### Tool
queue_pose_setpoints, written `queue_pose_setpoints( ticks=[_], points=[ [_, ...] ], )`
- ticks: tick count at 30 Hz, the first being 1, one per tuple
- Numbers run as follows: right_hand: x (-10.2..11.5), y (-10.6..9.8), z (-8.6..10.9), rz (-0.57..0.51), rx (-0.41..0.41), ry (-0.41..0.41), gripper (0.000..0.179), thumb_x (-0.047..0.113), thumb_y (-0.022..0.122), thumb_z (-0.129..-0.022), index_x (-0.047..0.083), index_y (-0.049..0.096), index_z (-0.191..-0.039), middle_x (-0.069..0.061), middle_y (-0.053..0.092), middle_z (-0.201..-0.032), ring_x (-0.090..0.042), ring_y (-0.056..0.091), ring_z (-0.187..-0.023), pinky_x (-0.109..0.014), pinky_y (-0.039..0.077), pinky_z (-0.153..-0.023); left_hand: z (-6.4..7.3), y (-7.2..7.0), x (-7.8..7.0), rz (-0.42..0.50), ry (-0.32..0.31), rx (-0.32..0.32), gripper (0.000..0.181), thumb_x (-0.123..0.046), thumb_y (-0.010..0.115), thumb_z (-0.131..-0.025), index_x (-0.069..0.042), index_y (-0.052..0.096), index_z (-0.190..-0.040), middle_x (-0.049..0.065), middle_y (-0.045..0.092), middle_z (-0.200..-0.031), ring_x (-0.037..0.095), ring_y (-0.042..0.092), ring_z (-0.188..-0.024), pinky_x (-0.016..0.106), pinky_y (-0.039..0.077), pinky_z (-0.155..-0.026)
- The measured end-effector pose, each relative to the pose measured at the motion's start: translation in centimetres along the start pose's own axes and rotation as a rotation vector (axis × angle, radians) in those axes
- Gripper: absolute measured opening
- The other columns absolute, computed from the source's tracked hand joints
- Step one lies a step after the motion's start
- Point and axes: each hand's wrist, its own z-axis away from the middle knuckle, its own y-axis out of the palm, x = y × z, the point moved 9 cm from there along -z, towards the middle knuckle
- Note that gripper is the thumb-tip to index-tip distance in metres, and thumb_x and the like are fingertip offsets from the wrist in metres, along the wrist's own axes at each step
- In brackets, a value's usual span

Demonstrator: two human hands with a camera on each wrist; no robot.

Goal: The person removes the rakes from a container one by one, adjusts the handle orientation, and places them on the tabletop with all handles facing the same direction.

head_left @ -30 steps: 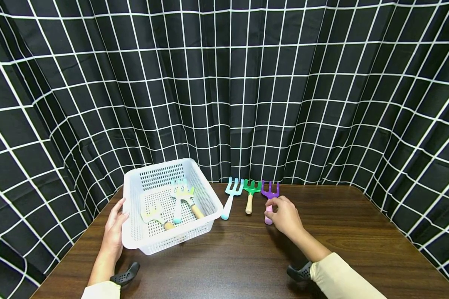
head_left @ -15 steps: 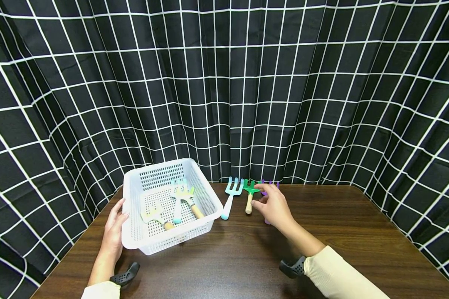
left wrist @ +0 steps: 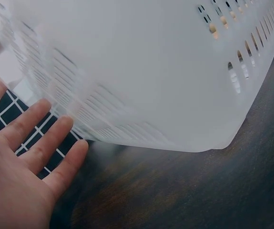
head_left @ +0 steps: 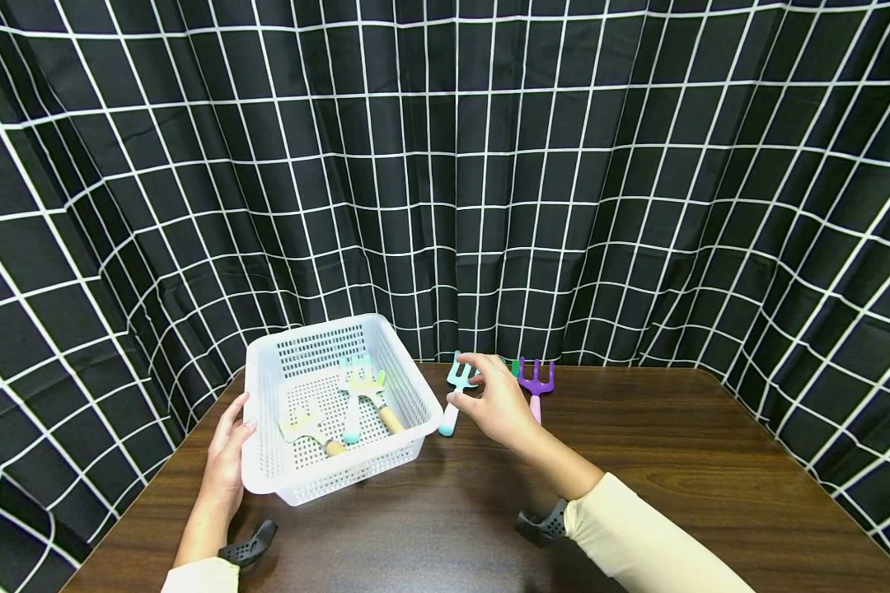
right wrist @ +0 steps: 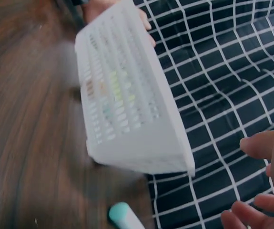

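My left hand [head_left: 226, 457] rests its fingers against the left side of a white perforated plastic basket [head_left: 356, 465]; in the left wrist view those fingers are straight and spread. My right hand [head_left: 500, 412] hovers over a light blue toy garden fork [head_left: 449, 418] lying right of the basket. Its thumb and fingers stand apart; the right wrist view shows nothing between them, and the fork's teal handle end [right wrist: 120, 212] at the bottom edge. Behind the right hand a green fork [head_left: 515, 367] is mostly hidden. A purple fork [head_left: 536, 384] with a pink handle lies farther right.
Inside the basket lie a pale yellow fork [head_left: 304, 427], a light blue one [head_left: 352, 418] and a yellow-green one with a wooden handle [head_left: 390, 418]. A black curtain [head_left: 445, 206] with white grid lines hangs behind the brown wooden table [head_left: 675, 461].
My right hand has moved left, from the purple fork's handle past the green fork to the light blue fork. The left hand and the basket stay in place.
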Motion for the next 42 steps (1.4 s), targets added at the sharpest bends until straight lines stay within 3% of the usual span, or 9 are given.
queue_pose_setpoints(
  ticks=[4,13,22,26,31,42],
  points=[
    [0.8,0.8,-0.1,0.011,0.017,-0.011,0.058,0.009,0.082,-0.075,0.007,0.058,-0.128,-0.013,0.055,-0.116,-0.027,0.066,-0.095,-0.04,0.053,-0.079,0.0,0.0,0.0,0.0,-0.001,0.004,0.044,-0.013,0.042,-0.104,-0.013,0.029,-0.147,-0.005,0.062,-0.113,0.008,0.065,-0.09,0.021,0.052,-0.07],
    [2.8,3.2,-0.4,-0.036,0.085,-0.038,0.062,0.01,0.083,-0.075,0.008,0.056,-0.131,-0.012,0.054,-0.123,-0.029,0.059,-0.103,-0.039,0.054,-0.077,0.0,0.0,-0.1,-0.021,-0.012,-0.002,0.044,-0.014,0.041,-0.104,-0.014,0.029,-0.147,-0.006,0.061,-0.114,0.007,0.064,-0.091,0.02,0.051,-0.071],
    [4.5,6.8,-0.5,-0.027,0.245,-0.055,0.072,0.017,0.082,-0.077,0.009,0.048,-0.14,-0.017,0.034,-0.147,-0.036,0.046,-0.125,-0.05,0.041,-0.098,0.1,0.0,-0.2,-0.01,-0.003,0.005,0.045,-0.014,0.042,-0.104,-0.013,0.028,-0.147,-0.007,0.063,-0.113,0.008,0.066,-0.091,0.021,0.052,-0.071],
    [4.8,8.3,-0.7,-0.042,0.284,-0.031,0.075,0.02,0.082,-0.076,0.011,0.046,-0.141,-0.017,0.029,-0.151,-0.036,0.038,-0.133,-0.051,0.037,-0.102,0.1,0.0,-0.3,-0.005,0.0,0.005,0.044,-0.013,0.042,-0.104,-0.013,0.029,-0.147,-0.007,0.063,-0.113,0.008,0.066,-0.09,0.021,0.052,-0.07],
    [4.8,9.7,-1.2,-0.055,0.311,0.001,0.077,0.02,0.082,-0.076,0.01,0.044,-0.142,-0.013,0.035,-0.148,-0.029,0.043,-0.128,-0.044,0.039,-0.101,0.1,0.1,-0.3,0.006,0.005,0.011,0.044,-0.012,0.042,-0.104,-0.012,0.029,-0.146,-0.007,0.064,-0.113,0.009,0.066,-0.09,0.021,0.052,-0.07],
    [3.1,12.3,-3.0,-0.037,0.398,0.177,0.08,0.019,0.083,-0.076,0.006,0.042,-0.144,-0.015,0.046,-0.14,-0.028,0.047,-0.123,-0.043,0.037,-0.103,0.0,0.2,-0.3,0.004,0.014,0.012,0.043,-0.011,0.042,-0.104,-0.011,0.03,-0.146,-0.006,0.065,-0.11,0.009,0.066,-0.088,0.022,0.052,-0.07]
  ],
)
